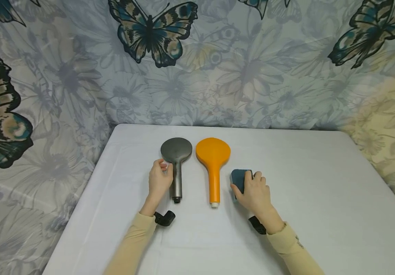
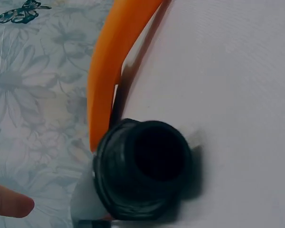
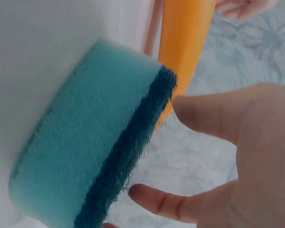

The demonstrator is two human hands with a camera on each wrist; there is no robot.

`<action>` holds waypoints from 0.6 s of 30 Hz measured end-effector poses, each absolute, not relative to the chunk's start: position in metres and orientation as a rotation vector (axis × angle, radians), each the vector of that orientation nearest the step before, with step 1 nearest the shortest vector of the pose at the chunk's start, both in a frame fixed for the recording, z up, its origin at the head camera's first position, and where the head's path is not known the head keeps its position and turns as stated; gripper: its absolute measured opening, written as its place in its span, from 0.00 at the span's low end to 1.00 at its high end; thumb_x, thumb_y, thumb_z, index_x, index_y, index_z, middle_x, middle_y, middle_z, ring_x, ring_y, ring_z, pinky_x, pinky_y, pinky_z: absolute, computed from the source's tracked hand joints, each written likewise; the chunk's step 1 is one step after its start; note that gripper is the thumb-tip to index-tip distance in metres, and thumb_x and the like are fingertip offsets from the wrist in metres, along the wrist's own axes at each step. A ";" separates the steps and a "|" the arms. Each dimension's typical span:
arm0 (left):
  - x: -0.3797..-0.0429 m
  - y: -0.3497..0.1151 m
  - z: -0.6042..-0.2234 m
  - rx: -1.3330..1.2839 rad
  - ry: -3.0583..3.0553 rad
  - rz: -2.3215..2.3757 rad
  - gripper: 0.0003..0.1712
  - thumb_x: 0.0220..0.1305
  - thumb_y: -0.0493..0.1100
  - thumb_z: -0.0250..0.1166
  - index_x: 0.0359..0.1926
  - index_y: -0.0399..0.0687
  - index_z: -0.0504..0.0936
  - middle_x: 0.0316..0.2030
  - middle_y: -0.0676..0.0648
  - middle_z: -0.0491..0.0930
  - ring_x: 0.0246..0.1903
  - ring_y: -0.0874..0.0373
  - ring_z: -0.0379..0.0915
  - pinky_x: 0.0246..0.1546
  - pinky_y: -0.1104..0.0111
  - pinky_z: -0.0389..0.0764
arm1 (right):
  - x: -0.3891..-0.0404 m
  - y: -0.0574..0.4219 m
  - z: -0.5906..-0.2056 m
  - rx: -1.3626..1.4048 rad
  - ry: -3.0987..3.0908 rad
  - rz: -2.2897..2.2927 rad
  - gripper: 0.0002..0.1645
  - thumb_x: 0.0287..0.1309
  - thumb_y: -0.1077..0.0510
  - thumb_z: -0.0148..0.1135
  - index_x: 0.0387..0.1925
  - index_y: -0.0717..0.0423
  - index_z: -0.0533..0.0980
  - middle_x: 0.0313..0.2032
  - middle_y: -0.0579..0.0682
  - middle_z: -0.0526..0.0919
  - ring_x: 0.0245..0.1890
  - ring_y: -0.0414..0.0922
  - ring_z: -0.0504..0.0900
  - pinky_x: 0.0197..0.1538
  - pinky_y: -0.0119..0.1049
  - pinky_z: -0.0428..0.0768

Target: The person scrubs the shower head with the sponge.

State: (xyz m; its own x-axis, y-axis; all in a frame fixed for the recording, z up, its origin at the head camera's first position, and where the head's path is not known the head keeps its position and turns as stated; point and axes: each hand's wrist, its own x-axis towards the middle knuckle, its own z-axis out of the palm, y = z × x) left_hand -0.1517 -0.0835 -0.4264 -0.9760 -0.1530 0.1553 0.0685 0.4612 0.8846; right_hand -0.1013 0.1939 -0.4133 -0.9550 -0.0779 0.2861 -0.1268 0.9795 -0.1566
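Observation:
Two hand shower heads lie face down, side by side, handles toward me: a dark grey shower head and an orange shower head. Just left of the grey handle is my left hand, its fingers loosely bent. The left wrist view shows the threaded black end of that handle up close, with a fingertip apart from it. Right of the orange one lies a sponge, teal with a dark blue scouring layer on top. Over it my right hand is spread, thumb and finger at its upper edge, not curled round it.
A white-covered table holds everything. Behind it and along the left hangs a floral cloth with butterflies. Black wrist camera mounts sit low by each wrist, close to the tabletop.

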 end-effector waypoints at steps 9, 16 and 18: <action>-0.157 -0.085 -0.438 0.122 -2.631 -1.879 0.34 0.62 0.42 0.61 0.60 0.23 0.61 0.49 0.27 0.73 0.48 0.37 0.73 0.45 0.55 0.77 | -0.100 0.190 -0.417 0.153 -2.924 0.314 0.36 0.44 0.42 0.71 0.33 0.67 0.62 0.23 0.62 0.61 0.20 0.54 0.67 0.15 0.43 0.73; -0.163 -0.084 -0.443 0.184 -2.627 -1.980 0.29 0.59 0.39 0.64 0.55 0.22 0.68 0.46 0.29 0.75 0.45 0.41 0.75 0.43 0.60 0.77 | -0.099 0.188 -0.419 0.161 -2.900 0.359 0.36 0.42 0.49 0.72 0.36 0.70 0.62 0.25 0.66 0.62 0.24 0.57 0.67 0.16 0.43 0.75; -0.165 -0.086 -0.444 0.209 -2.598 -2.088 0.28 0.59 0.39 0.64 0.55 0.23 0.69 0.45 0.31 0.76 0.42 0.45 0.75 0.40 0.64 0.77 | -0.099 0.188 -0.419 0.157 -2.899 0.369 0.34 0.43 0.51 0.71 0.37 0.71 0.62 0.26 0.66 0.62 0.24 0.58 0.68 0.17 0.45 0.75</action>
